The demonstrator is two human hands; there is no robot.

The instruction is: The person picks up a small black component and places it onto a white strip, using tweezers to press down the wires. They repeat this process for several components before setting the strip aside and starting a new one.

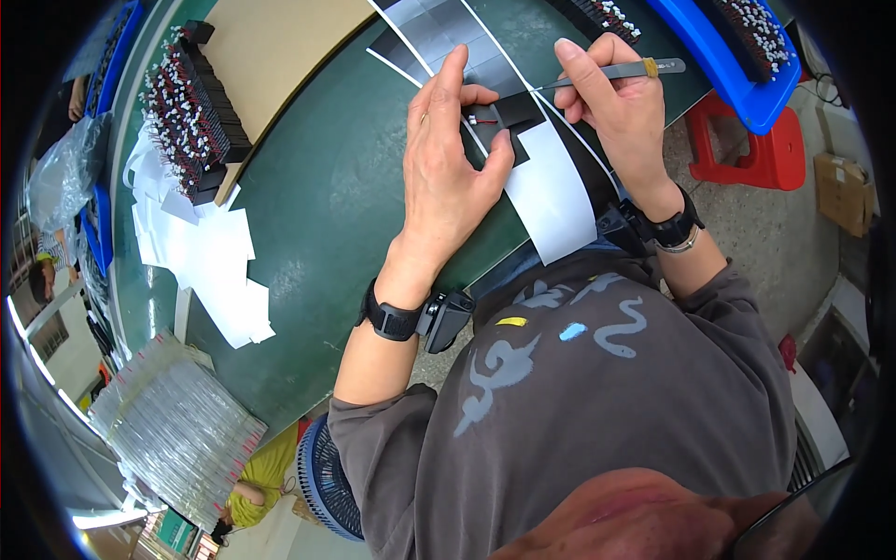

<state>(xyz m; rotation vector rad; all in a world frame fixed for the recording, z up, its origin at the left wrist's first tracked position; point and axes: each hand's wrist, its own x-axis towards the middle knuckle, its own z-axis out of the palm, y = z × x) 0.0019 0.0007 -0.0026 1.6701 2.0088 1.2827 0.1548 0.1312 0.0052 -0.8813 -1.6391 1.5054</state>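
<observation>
My left hand (441, 159) is closed around a small black block (511, 114) with a short red wire and a white plug, its thumb and a fingertip against the block's sides. In my right hand (623, 121) are grey metal tweezers (627, 70), gripped between thumb and fingers. Their tips point left to the top of the block; whether they touch it I cannot tell. Under the block and toward me lies a white backing sheet (558, 210) with black patches at its far end. Beyond the hands stretches a strip of black stickers (437, 37) with white edges.
Stacked black blocks (219, 112) with white plugs stand at the left beside a tan board (280, 47). Loose white paper (210, 261) lies nearer on the green table (317, 224). At the right are a blue tray (686, 42) and a red stool (782, 140).
</observation>
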